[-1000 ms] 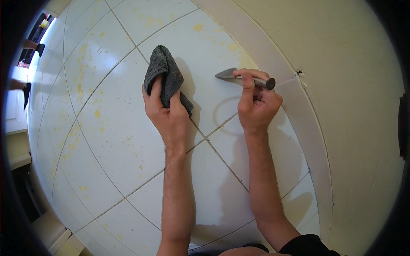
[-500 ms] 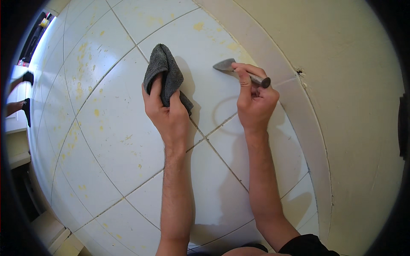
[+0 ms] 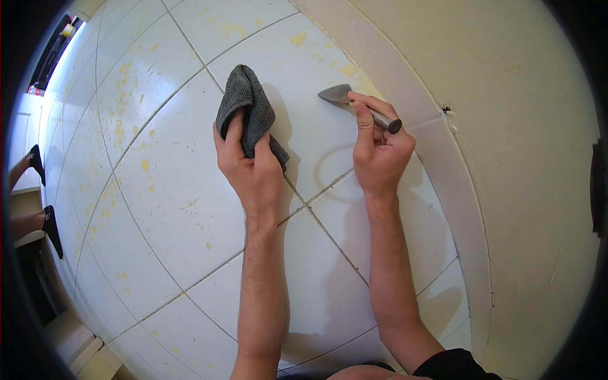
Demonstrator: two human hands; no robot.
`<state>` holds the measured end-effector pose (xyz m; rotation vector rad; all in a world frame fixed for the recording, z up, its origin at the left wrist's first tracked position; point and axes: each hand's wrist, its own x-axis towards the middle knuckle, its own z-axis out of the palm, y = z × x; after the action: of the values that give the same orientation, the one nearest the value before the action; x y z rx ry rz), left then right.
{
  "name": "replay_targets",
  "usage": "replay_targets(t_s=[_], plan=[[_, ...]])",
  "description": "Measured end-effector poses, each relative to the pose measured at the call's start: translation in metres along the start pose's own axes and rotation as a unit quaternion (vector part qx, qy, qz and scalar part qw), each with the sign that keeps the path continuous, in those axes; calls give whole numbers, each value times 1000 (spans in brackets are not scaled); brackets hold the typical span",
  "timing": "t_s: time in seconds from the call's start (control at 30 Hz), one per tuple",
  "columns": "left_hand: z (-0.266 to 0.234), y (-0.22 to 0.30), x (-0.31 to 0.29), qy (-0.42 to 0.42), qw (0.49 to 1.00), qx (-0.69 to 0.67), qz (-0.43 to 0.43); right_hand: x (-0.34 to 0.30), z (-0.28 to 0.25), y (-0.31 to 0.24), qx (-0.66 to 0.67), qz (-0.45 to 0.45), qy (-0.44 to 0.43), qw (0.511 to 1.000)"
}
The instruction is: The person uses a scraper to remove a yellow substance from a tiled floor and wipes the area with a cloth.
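Gripping scraper (image 3: 354,104), blade pointing upper-left

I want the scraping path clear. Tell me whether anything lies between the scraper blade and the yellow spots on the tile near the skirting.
Nothing visible does. The scraper, held in the right hand, has its blade on bare tile, and the yellow spots lie just beyond it. The grey cloth in the left hand sits off to the left.
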<state>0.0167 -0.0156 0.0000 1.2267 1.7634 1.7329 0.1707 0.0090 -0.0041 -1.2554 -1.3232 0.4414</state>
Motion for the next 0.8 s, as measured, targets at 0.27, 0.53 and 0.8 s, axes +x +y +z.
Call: replay_targets(t_s=[0.27, 0.53, 0.8], plan=[[-2, -1, 1, 1, 1000, -9, -8, -1, 0, -4, -11, 12, -6, 1000], [0, 3, 0, 0, 1000, -17, -9, -2, -3, 0, -48, -49, 19, 997], [0, -1, -1, 0, 1000, -9, -5, -1, -4, -3, -17, -9, 9, 1000]])
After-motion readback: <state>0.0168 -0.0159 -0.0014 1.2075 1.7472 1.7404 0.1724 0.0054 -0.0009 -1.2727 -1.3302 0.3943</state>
